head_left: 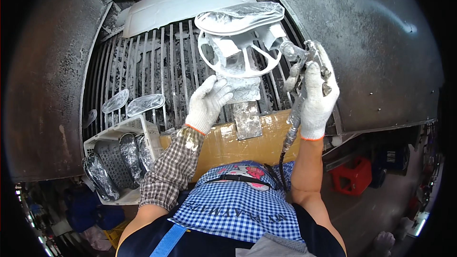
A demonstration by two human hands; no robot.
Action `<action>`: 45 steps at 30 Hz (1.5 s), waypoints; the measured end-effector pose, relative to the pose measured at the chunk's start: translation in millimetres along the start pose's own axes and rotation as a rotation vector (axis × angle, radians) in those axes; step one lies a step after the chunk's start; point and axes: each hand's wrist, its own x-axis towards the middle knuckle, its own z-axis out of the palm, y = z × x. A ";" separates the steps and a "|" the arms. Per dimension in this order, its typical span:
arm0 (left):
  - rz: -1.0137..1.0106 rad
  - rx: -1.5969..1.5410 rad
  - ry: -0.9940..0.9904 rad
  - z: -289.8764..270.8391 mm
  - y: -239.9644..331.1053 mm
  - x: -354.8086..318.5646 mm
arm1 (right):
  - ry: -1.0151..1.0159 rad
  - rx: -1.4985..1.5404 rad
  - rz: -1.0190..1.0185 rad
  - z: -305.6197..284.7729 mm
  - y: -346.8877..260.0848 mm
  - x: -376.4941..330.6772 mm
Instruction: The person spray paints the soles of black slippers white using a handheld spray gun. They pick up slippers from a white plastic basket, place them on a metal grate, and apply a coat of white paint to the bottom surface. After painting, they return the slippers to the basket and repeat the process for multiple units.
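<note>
A shoe with a white sole and clear film over its upper point(240, 18) lies on its side on a white-coated stand with a spoked wheel point(247, 71). Below the wheel sits a crusted block point(245, 89) with a plate under it. My left hand point(208, 102), in a white knit glove, is at the block's left side beneath the wheel rim. Its fingers are apart and slightly bent, and nothing shows in them. To the right of the shoe, my gloved right hand point(318, 88) grips a spray gun point(300, 62), its nozzle toward the stand. A hose point(288, 140) hangs down from the gun.
A white plastic crate point(154, 135) at the left holds several film-wrapped shoes point(129, 154). More wrapped shoes point(145, 103) rest by the metal bars point(162, 62). Dusty booth walls point(352, 52) rise on both sides. Brown cardboard point(209, 150) covers the front edge. A red stool point(352, 176) stands lower right.
</note>
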 end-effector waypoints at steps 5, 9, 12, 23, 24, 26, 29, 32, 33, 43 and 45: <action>-0.008 0.008 0.002 24.0 -1.0 -8.7 | 0.054 -0.091 -0.063 -9.4 -11.7 0.1; -0.011 0.000 -0.071 26.9 -2.4 -4.8 | 0.157 -0.148 -0.141 -15.5 -19.2 -2.2; 0.000 -0.002 -0.108 31.1 -1.7 -2.5 | 0.216 -0.178 -0.155 -17.1 -20.5 -5.9; 0.050 0.112 0.136 28.4 1.1 -0.4 | 0.010 -0.053 -0.057 -6.1 -9.2 -20.7; 0.094 0.151 0.099 26.0 -0.5 -2.5 | 0.030 -0.059 -0.070 -5.4 -8.3 -20.3; 0.182 0.224 0.025 28.2 -1.9 -8.1 | 0.034 -0.061 -0.004 -7.4 -10.5 -21.7; 0.177 0.193 -0.150 66.4 -1.8 -17.2 | 0.035 -0.066 0.094 -17.1 -11.4 -30.5; 0.151 0.134 -0.163 124.8 -6.3 -25.1 | 0.123 -0.141 0.209 -27.2 -4.9 -40.3; 0.142 0.098 -0.167 135.3 -7.3 -17.3 | 0.095 -0.268 0.245 -36.7 -2.0 -42.6; 0.920 1.189 -0.010 135.6 -26.4 97.1 | 0.006 -0.425 0.250 -67.7 25.9 -80.8; 0.733 1.413 -0.003 176.2 -8.9 73.9 | 0.021 -0.334 0.260 -82.3 34.9 -91.1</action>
